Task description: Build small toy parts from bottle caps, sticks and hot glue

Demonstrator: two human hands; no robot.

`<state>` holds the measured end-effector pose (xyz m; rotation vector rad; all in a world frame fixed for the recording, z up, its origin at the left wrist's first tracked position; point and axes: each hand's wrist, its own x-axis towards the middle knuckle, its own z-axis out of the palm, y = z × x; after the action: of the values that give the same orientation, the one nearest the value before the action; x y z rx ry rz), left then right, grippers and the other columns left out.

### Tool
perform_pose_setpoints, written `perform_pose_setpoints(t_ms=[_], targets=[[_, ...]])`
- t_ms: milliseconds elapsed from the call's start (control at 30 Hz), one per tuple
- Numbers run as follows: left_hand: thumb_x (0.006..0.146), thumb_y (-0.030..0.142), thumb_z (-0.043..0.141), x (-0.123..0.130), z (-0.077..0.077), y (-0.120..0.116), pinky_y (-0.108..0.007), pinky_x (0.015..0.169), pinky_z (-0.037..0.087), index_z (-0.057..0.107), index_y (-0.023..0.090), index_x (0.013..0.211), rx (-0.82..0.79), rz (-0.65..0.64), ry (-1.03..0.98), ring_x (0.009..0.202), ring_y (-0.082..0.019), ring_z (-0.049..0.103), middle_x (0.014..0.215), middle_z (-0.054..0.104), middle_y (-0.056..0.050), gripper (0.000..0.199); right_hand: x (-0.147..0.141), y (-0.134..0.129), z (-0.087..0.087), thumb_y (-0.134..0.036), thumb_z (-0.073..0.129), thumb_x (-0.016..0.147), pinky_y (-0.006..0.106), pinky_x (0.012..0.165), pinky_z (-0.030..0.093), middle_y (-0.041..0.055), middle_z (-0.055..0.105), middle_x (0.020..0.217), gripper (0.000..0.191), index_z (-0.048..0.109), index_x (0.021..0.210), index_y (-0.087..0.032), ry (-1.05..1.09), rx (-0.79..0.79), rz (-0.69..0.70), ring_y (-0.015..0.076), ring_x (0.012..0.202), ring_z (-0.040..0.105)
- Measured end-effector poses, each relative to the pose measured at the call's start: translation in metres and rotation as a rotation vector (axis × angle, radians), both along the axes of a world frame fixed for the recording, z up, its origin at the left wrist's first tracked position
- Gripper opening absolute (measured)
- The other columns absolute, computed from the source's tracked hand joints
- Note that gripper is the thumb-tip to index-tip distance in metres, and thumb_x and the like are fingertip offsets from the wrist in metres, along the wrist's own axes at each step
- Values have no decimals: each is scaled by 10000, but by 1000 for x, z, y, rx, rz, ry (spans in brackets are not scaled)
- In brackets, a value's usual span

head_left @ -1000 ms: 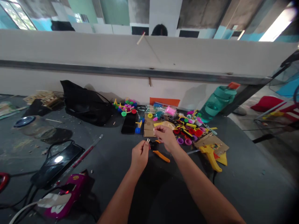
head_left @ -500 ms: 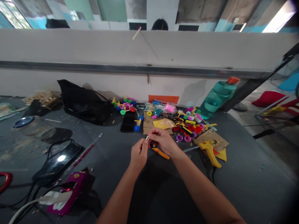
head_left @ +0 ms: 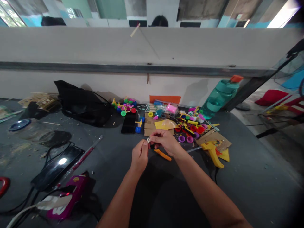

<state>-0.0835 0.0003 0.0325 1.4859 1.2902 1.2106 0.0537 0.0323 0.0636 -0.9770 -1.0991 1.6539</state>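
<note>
Left hand [head_left: 139, 157] closer, white sticks [head_left: 148, 140] pinched

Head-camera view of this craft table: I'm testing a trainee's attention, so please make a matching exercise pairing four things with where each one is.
Things:
1. yellow hot glue gun
2. teal water bottle
3. orange-handled pliers
4. black bag

Places:
A. by the wall, left of the wheeled toy
B. tilted, behind the craft pile on its right
C. on the dark table, in front of the pile
D. at the cardboard piece, right of the pile

Pairs: 1-D, 2-B, 3-C, 4-A
</note>
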Motion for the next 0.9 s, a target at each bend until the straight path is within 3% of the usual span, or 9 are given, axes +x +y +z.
perform_pose_setpoints(t_ms=[433, 633, 900], targets=[[876, 278, 360, -7, 4, 2, -216, 514, 308, 495, 178, 671, 89, -88, 233, 554, -116, 430, 569, 455, 24, 264, 0, -1, 3, -200, 642, 623, 175, 425, 447, -16, 595, 602, 103, 589, 693, -146, -137, 0, -23, 95, 524, 575], [855, 256, 393, -8, 7, 4, -219, 551, 328, 518, 174, 668, 153, -74, 322, 579, -118, 461, 629, 537, 6, 239, -2, -1, 3, -194, 639, 621, 175, 417, 443, -15, 593, 592, 88, 609, 691, -149, -178, 10, -57, 92, 518, 561], [836, 257, 411, -7, 6, 5, -211, 520, 318, 542, 174, 636, 154, -32, 351, 537, -113, 456, 582, 533, 12, 253, -5, -1, 2, -203, 644, 621, 178, 408, 431, -5, 607, 585, 98, 634, 703, -148, -188, 30, -61, 101, 520, 572]])
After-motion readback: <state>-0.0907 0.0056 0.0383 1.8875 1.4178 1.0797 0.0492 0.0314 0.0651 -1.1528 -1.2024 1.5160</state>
